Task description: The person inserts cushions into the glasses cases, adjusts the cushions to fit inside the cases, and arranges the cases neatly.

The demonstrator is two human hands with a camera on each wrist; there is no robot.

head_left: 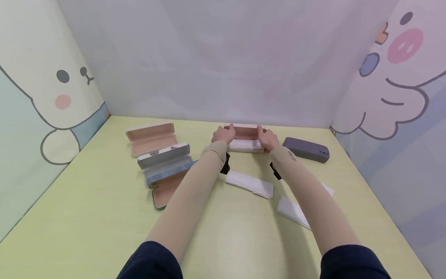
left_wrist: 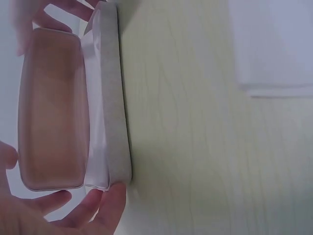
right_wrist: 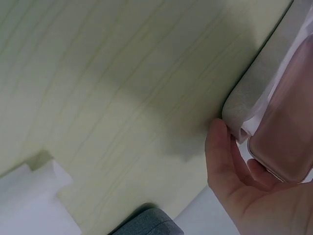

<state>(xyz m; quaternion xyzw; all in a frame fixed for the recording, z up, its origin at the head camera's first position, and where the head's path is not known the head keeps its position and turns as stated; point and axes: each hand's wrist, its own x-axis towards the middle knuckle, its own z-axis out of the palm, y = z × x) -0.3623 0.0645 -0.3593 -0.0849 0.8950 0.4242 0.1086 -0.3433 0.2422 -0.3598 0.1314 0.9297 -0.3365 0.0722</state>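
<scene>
An open glasses case point(head_left: 245, 133) with a pinkish-brown lining stands near the table's back edge, its lid raised. Folded white cloth point(head_left: 245, 144) lies in its lower half. At the case's left end, my left hand point(head_left: 224, 134) holds it, thumb by the lid and fingertips point(left_wrist: 115, 196) against the light grey base in the left wrist view. Gripping the other end is my right hand point(head_left: 268, 138). The right wrist view shows this hand point(right_wrist: 239, 188) with its fingers bent about the case's corner, touching base and lid.
Several open cases stand at the left, one pink-lined point(head_left: 153, 145), one grey inside point(head_left: 163, 155). A dark purple-grey closed case point(head_left: 306, 149) lies at the right. Folded white cloths point(head_left: 249, 184) lie in front, one point(head_left: 294, 211) partly under the right forearm. A curtain point(head_left: 223, 58) backs the table.
</scene>
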